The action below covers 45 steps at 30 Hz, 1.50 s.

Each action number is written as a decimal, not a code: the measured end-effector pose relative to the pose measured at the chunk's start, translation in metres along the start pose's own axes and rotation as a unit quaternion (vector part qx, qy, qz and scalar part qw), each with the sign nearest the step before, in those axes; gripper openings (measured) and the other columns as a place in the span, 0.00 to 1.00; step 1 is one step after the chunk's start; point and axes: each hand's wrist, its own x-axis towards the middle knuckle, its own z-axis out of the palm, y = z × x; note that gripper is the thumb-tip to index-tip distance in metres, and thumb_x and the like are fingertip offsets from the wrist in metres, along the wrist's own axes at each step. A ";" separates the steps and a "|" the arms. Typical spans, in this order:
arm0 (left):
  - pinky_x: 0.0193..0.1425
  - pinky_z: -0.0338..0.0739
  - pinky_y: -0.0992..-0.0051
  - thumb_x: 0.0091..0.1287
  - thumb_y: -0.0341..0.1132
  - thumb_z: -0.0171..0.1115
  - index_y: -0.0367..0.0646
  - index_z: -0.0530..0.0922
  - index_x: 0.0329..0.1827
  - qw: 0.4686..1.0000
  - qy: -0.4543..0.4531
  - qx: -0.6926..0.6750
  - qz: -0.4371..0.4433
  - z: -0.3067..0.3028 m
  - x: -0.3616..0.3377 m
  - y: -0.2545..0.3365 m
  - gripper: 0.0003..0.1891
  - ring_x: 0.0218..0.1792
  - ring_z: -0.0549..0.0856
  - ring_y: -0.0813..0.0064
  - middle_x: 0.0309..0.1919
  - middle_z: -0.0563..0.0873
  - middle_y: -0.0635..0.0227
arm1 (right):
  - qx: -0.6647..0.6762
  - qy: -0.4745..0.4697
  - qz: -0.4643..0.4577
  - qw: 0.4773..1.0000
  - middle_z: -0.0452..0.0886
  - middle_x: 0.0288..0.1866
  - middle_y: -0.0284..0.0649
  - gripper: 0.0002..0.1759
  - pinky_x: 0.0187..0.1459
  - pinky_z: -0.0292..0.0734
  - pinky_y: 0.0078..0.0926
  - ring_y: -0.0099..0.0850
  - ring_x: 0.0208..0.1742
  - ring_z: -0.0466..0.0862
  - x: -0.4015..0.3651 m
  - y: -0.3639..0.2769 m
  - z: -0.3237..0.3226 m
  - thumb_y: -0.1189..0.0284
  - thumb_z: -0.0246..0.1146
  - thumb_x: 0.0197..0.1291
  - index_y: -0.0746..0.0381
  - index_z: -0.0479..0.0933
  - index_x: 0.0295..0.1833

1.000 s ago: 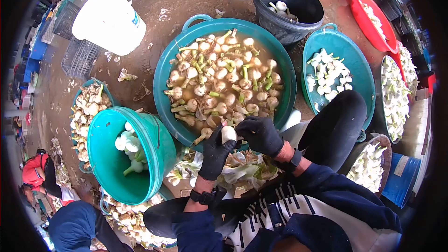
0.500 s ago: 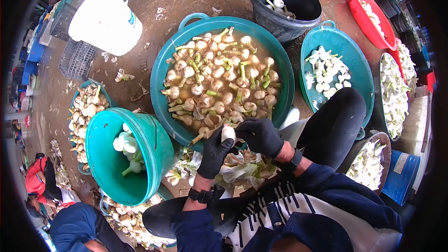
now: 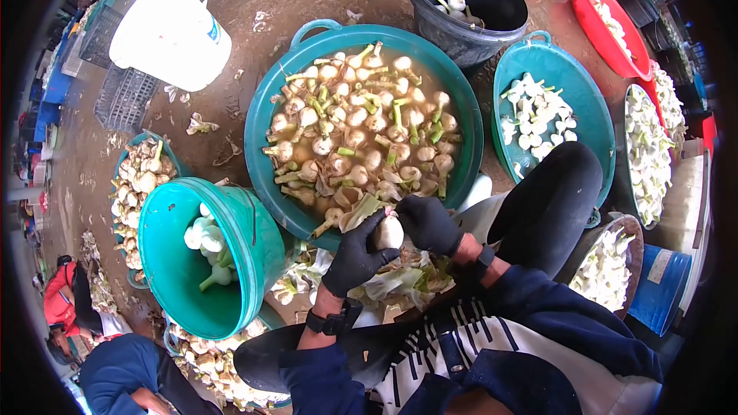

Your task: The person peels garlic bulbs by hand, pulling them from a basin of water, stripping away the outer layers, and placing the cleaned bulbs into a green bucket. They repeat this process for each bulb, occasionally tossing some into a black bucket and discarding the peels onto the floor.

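My left hand (image 3: 358,255), in a black glove, has its fingers wrapped round a pale garlic bulb (image 3: 390,234) at the near rim of a wide green tub. My right hand (image 3: 432,226), gloved too, is closed right beside the bulb's upper end. What its fingers grip, if anything, is hidden. Below and beyond both hands, the green tub (image 3: 257,177) holds murky water and many unpeeled garlic bulbs (image 3: 355,137) with cut stems. Loose peelings (image 3: 396,283) lie heaped beneath my hands, between my legs.
On my left, a tilted green bucket (image 3: 173,284) contains white bulbs. A black bucket (image 3: 465,42) and a green basin (image 3: 511,146) with peeled garlic stand beyond on the right. A white bucket (image 3: 165,34) lies at the far left. Two people (image 3: 127,373) sit at lower left.
The bulb has turned in my left hand, so more of its side shows. My left fingers have shifted round it, and my right hand has moved slightly left.
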 end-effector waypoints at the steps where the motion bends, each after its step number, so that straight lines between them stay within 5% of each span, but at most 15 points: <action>1: 0.63 0.70 0.70 0.54 0.30 0.71 0.35 0.67 0.65 0.999 0.011 -0.040 -0.009 0.002 0.000 -0.005 0.34 0.60 0.75 0.67 0.59 0.75 0.54 | 0.058 -0.010 0.016 0.998 0.79 0.28 0.52 0.11 0.32 0.73 0.35 0.44 0.27 0.79 0.000 0.002 -0.003 0.70 0.63 0.56 0.68 0.75 0.35; 3: 0.63 0.70 0.69 0.54 0.30 0.70 0.35 0.67 0.64 0.996 0.043 -0.073 -0.001 0.006 0.001 -0.013 0.33 0.59 0.75 0.67 0.59 0.75 0.54 | 0.174 -0.029 0.046 0.983 0.79 0.28 0.51 0.11 0.34 0.74 0.32 0.36 0.27 0.79 0.002 0.004 -0.010 0.70 0.64 0.56 0.69 0.76 0.36; 5: 0.61 0.71 0.69 0.54 0.29 0.70 0.35 0.69 0.62 0.994 0.087 -0.060 0.032 0.011 0.003 -0.018 0.31 0.57 0.76 0.67 0.57 0.75 0.54 | 0.165 -0.029 0.059 0.984 0.79 0.26 0.49 0.11 0.36 0.74 0.30 0.31 0.28 0.78 0.001 0.004 -0.009 0.70 0.64 0.56 0.69 0.77 0.37; 8: 0.56 0.73 0.69 0.54 0.27 0.68 0.35 0.71 0.59 0.977 0.130 0.162 0.052 0.017 0.006 -0.022 0.28 0.52 0.78 0.66 0.51 0.76 0.57 | 0.105 -0.036 0.052 0.992 0.80 0.26 0.47 0.11 0.37 0.74 0.30 0.28 0.29 0.78 0.000 0.004 -0.006 0.71 0.63 0.57 0.70 0.77 0.37; 11: 0.53 0.74 0.69 0.53 0.26 0.68 0.35 0.72 0.57 0.978 0.143 0.148 0.042 0.020 0.005 -0.021 0.26 0.46 0.79 0.66 0.45 0.76 0.59 | 0.075 -0.014 0.074 0.994 0.80 0.27 0.48 0.11 0.36 0.74 0.30 0.29 0.29 0.78 0.000 0.004 0.001 0.71 0.62 0.57 0.70 0.77 0.38; 14: 0.55 0.74 0.70 0.54 0.25 0.67 0.35 0.69 0.62 0.986 0.135 0.068 0.075 0.016 0.003 -0.020 0.29 0.49 0.78 0.70 0.50 0.77 0.61 | 0.083 0.010 0.140 0.987 0.81 0.27 0.48 0.12 0.37 0.73 0.31 0.28 0.30 0.78 -0.003 0.011 0.010 0.71 0.61 0.56 0.71 0.77 0.38; 17: 0.58 0.73 0.71 0.52 0.22 0.66 0.36 0.66 0.66 0.982 0.140 -0.130 -0.008 0.014 0.001 -0.015 0.34 0.52 0.79 0.70 0.51 0.78 0.59 | 0.109 0.039 0.168 0.979 0.81 0.28 0.46 0.13 0.37 0.73 0.30 0.26 0.30 0.78 -0.003 0.014 0.015 0.70 0.61 0.57 0.72 0.77 0.38; 22: 0.60 0.73 0.71 0.55 0.19 0.55 0.37 0.61 0.69 0.974 0.111 -0.195 0.022 0.012 -0.006 0.004 0.34 0.56 0.77 0.71 0.57 0.75 0.59 | 0.132 0.080 0.166 0.974 0.82 0.28 0.43 0.11 0.38 0.73 0.28 0.23 0.31 0.76 0.004 0.018 0.007 0.72 0.62 0.57 0.72 0.77 0.38; 29: 0.59 0.74 0.70 0.56 0.25 0.51 0.35 0.68 0.60 0.919 0.121 -0.375 -0.015 0.003 -0.006 -0.014 0.25 0.55 0.78 0.69 0.55 0.76 0.59 | -0.079 0.169 0.084 0.979 0.80 0.29 0.53 0.07 0.35 0.76 0.35 0.49 0.33 0.82 0.007 0.041 -0.002 0.73 0.64 0.53 0.66 0.78 0.35; 33: 0.56 0.75 0.73 0.57 0.22 0.55 0.37 0.70 0.58 0.946 0.159 -0.280 -0.031 0.000 -0.004 -0.007 0.22 0.50 0.80 0.70 0.50 0.79 0.61 | -0.100 -0.031 -0.001 0.995 0.81 0.31 0.49 0.09 0.37 0.77 0.36 0.46 0.35 0.82 0.001 0.017 -0.027 0.70 0.68 0.49 0.62 0.80 0.37; 37: 0.49 0.78 0.77 0.58 0.21 0.61 0.39 0.72 0.57 0.965 0.186 -0.181 -0.035 0.008 0.002 -0.009 0.22 0.44 0.81 0.76 0.46 0.81 0.65 | -0.040 0.051 -0.117 0.991 0.81 0.36 0.43 0.10 0.36 0.77 0.35 0.45 0.36 0.81 0.005 -0.020 -0.021 0.68 0.68 0.50 0.60 0.81 0.37; 45: 0.50 0.75 0.79 0.61 0.24 0.62 0.37 0.72 0.59 0.973 0.145 -0.175 -0.050 0.011 0.001 -0.012 0.22 0.44 0.79 0.79 0.46 0.80 0.68 | -0.146 0.052 -0.169 0.973 0.78 0.28 0.39 0.05 0.30 0.74 0.36 0.41 0.30 0.79 -0.001 -0.034 -0.014 0.73 0.66 0.45 0.58 0.79 0.31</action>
